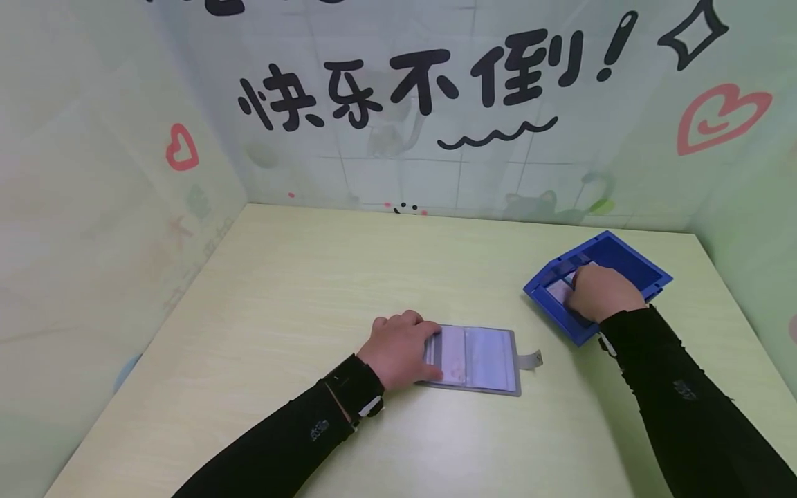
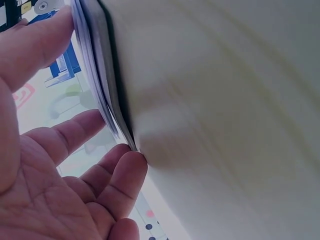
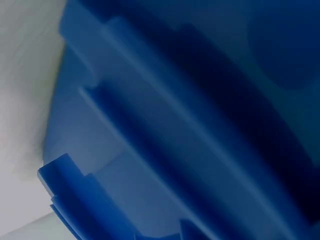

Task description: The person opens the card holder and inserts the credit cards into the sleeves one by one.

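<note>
Left hand (image 1: 398,346): fingers flat, pressing the left edge of the card album (image 1: 476,360), clear plastic sleeves, open on the table (image 1: 299,290).
Right hand (image 1: 600,290): reaches inside the blue ridged plastic tray (image 1: 635,266); grip not discernible.

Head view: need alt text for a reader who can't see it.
A person's left hand rests on the left side of an open card holder on a pale table, while the right hand reaches into a blue tray further right.
</note>
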### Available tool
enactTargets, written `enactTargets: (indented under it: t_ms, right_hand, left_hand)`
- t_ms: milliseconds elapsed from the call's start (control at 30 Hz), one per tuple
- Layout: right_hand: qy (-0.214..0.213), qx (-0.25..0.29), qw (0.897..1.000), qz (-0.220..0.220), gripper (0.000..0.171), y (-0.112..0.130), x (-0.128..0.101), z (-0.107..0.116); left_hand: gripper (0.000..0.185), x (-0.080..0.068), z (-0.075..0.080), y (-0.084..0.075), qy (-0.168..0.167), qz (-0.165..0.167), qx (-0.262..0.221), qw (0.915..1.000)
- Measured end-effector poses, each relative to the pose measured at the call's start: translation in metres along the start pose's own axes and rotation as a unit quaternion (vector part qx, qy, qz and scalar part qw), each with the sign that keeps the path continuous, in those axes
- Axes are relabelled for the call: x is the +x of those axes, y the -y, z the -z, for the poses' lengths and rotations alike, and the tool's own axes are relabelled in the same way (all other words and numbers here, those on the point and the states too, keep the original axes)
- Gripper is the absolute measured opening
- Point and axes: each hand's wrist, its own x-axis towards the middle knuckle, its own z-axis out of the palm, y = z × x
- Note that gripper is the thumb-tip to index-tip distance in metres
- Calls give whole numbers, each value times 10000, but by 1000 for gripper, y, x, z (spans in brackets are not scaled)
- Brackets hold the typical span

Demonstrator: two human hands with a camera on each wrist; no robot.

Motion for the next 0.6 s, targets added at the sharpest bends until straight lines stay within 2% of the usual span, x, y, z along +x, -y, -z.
enactTargets:
  t_ms: [200, 433, 600]
  right_hand:
    - [90, -121, 9996, -227, 27, 7, -4, 0]
    - [-56, -244, 9994, -259, 21, 7, -2, -4]
    - [-133, -295, 9991, -280, 24, 6, 0, -6]
  left_hand:
    - [71, 0, -2, 0, -25, -23, -2, 10000]
    - [71, 0, -2, 0, -41, -25, 18, 10000]
    - [71, 0, -1, 0, -51, -23, 23, 10000]
